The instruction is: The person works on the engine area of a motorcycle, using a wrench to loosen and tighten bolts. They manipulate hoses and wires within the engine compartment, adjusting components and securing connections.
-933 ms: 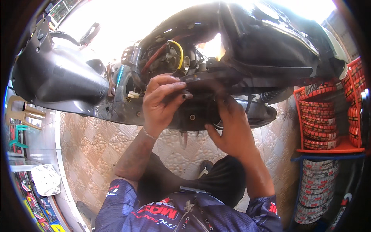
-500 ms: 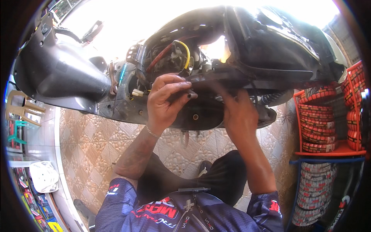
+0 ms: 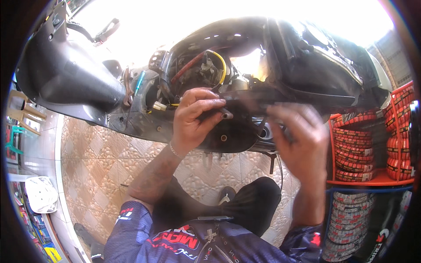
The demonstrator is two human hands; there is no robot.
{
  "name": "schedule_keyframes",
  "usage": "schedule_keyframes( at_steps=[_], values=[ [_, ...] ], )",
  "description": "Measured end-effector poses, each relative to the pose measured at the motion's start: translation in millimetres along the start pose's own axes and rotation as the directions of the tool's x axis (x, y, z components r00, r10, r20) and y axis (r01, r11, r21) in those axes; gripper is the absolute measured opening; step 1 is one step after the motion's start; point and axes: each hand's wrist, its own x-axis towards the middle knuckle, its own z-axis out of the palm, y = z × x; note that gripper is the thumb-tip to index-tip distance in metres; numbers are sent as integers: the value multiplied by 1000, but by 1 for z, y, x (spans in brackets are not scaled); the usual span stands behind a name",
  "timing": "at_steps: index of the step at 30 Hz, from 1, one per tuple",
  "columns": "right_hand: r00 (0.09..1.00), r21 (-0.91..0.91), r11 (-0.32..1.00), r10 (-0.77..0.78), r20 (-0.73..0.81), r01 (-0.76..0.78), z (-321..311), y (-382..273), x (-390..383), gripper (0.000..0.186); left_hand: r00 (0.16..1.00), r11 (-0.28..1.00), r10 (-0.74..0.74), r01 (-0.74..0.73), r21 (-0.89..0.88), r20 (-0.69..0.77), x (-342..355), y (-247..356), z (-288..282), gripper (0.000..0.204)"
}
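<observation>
In front of me is a partly stripped motor scooter with black body panels (image 3: pixel 72 76). My left hand (image 3: pixel 193 118) is closed in a pinch at its near side, thumb against fingers, on something dark that I cannot make out. My right hand (image 3: pixel 302 136) hovers at the scooter's near edge, right of the left one; motion smears its fingers. Behind the left hand, a yellow cable (image 3: pixel 223 68) and a red hose (image 3: pixel 187 66) curve through the opening in the body. A white connector plug (image 3: pixel 159 106) sits just left of that hand.
A wrench (image 3: pixel 127 90) and a blue tool (image 3: pixel 140 82) rest on the scooter at left. Tyres are stacked on a red rack (image 3: pixel 346 182) and below it at right. A beige chair (image 3: pixel 26 111) and a green stool (image 3: pixel 15 139) stand far left, above tiled floor (image 3: pixel 101 164).
My right hand has drawn away from the scooter's underside toward the right and is blurred. My left hand keeps its pinch. The whole view has shifted slightly.
</observation>
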Motion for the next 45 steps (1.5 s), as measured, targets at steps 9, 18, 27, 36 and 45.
schedule_keyframes(
  at_steps=[9,18,27,36,45],
  values=[
    [228,-289,854,206,952,433,74,42,191,36,997,997,-77,77,11,-28,-1,6,3,32],
    [-19,-280,690,392,920,668,95,39,198,39,998,998,-58,58,0,-31,-1,7,0,32],
    [-15,-256,661,375,927,706,113,52,184,38,996,996,-80,79,-33,-35,-2,9,0,33],
    [324,-451,872,379,867,187,86,51,204,37,995,996,-83,81,-35,-56,-2,9,0,33],
    [938,-101,989,134,320,-107,82,80,192,42,994,997,-73,73,-9,-75,-3,9,4,32]
  ],
)
